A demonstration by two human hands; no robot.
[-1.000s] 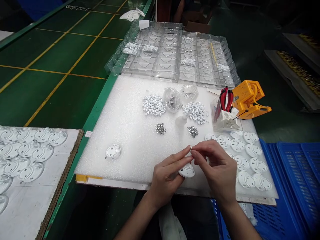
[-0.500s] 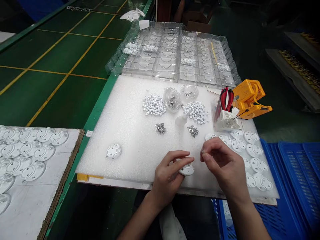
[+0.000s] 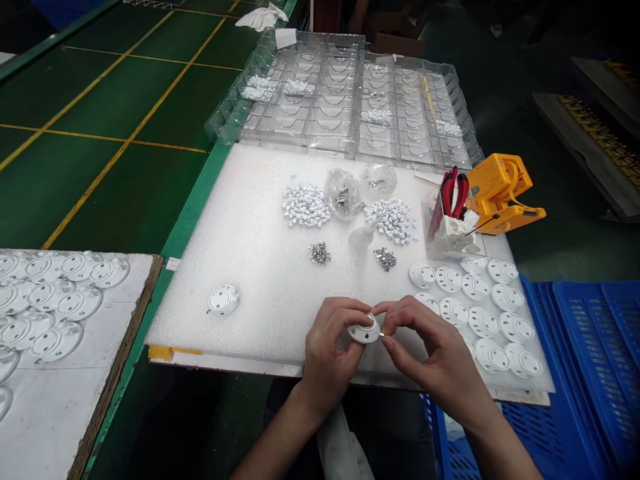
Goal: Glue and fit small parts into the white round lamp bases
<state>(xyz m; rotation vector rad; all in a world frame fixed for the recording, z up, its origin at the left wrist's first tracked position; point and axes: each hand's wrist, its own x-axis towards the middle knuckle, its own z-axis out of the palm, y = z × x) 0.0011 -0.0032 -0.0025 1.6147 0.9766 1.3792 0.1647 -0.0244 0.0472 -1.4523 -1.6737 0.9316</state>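
My left hand (image 3: 332, 351) holds a round white socket cover (image 3: 364, 330) tilted up off the foam, with its fingers around the rim. My right hand (image 3: 436, 353) pinches a small metal pin (image 3: 381, 334) between finger and thumb, right at the cover's edge. Where the pin meets the cover is partly hidden by my fingers. Another white cover (image 3: 223, 300) lies alone on the white foam sheet (image 3: 240, 247), to the left of my hands. Several more covers (image 3: 483, 307) lie in rows to the right.
Piles of small silver parts (image 3: 305, 205) and two plastic bags (image 3: 343, 193) lie on the foam. A transparent tray (image 3: 345, 100) stands behind it. Red-handled pliers (image 3: 451, 193) stand in a transparent box, beside an orange tool (image 3: 500, 193). A blue crate (image 3: 575, 373) sits at right.
My right hand has moved left, bringing the pin back to the cover. My left hand has lifted the cover off the foam and tilted it. The view has shifted slightly.
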